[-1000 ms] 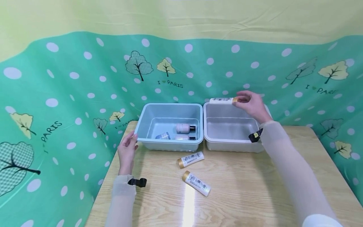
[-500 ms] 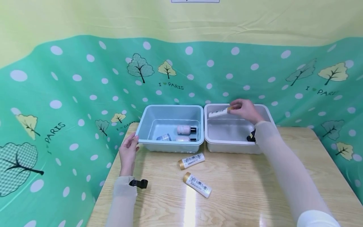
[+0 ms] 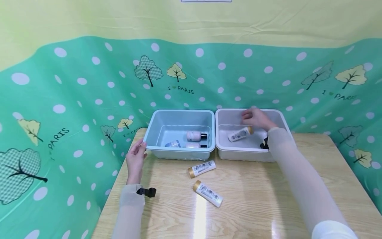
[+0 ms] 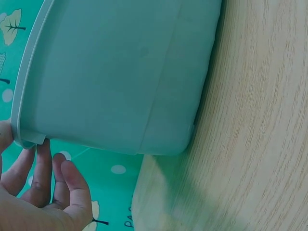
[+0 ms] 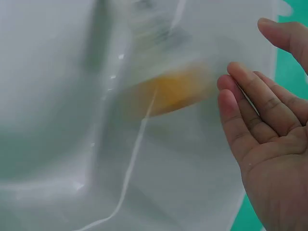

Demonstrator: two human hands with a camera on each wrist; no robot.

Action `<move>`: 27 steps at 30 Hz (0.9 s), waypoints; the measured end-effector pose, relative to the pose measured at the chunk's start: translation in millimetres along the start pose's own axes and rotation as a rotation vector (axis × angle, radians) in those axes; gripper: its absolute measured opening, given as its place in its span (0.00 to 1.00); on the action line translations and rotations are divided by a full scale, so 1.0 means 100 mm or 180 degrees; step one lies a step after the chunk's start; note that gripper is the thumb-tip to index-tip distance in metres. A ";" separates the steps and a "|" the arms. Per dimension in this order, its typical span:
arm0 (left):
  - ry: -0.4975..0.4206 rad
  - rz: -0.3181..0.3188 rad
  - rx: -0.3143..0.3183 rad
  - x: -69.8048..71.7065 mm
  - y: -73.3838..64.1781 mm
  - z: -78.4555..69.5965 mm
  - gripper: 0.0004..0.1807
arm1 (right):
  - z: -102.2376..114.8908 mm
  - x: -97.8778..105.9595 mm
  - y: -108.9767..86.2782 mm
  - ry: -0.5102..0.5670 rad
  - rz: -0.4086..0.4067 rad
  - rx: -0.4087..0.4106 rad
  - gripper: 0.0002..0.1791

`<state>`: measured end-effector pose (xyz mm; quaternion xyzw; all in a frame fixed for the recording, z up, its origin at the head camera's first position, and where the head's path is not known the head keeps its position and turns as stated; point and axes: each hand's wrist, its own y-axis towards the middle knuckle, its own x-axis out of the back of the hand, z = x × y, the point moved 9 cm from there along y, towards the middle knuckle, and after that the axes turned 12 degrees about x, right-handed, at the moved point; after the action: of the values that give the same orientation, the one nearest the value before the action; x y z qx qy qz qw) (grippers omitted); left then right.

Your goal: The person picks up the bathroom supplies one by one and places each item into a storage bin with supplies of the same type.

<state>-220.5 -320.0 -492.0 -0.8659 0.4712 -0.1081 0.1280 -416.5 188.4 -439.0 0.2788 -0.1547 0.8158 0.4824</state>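
Note:
My left hand point(image 3: 136, 160) pinches the left front corner of the blue bin point(image 3: 179, 148); in the left wrist view the thumb is on the rim and fingertips touch beneath it. Inside that bin lie two pink bottles point(image 3: 193, 135) with black caps and a blue-labelled item point(image 3: 173, 144). Over the grey bin point(image 3: 247, 150), my right hand point(image 3: 257, 119) is apart from a white tube point(image 3: 238, 134) with a gold cap just below it. The right wrist view shows the fingers extended, holding nothing, and the tube's gold cap point(image 5: 168, 91) blurred.
Two more white tubes with gold caps, one nearer the bins point(image 3: 202, 168) and one farther forward point(image 3: 208, 194), lie on the wooden table point(image 3: 238, 212). A green dotted curtain point(image 3: 89, 83) hangs behind the bins and along the left side.
My right hand has lowered the white tube from above the grey bin's back rim into the bin and let go of it. The left hand stays at the blue bin's corner.

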 end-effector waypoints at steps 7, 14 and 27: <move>-0.0011 0.0011 0.0000 -0.01 0.00 0.01 0.29 | 0.33 0.24 -0.12 0.0272 -0.0254 0.0300 0.30; 0.0049 -0.0023 0.0053 -0.02 0.00 0.02 0.30 | 0.81 0.30 -0.39 0.0205 -0.0383 0.0619 0.30; 0.0013 0.0003 0.0041 -0.01 0.01 0.02 0.29 | 1.27 -0.12 -1.26 0.0613 -0.1040 0.1286 0.23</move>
<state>-221.6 -319.4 -494.1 -0.8646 0.4712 -0.1129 0.1327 -262.9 175.0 -347.7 0.3119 0.1048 0.7642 0.5547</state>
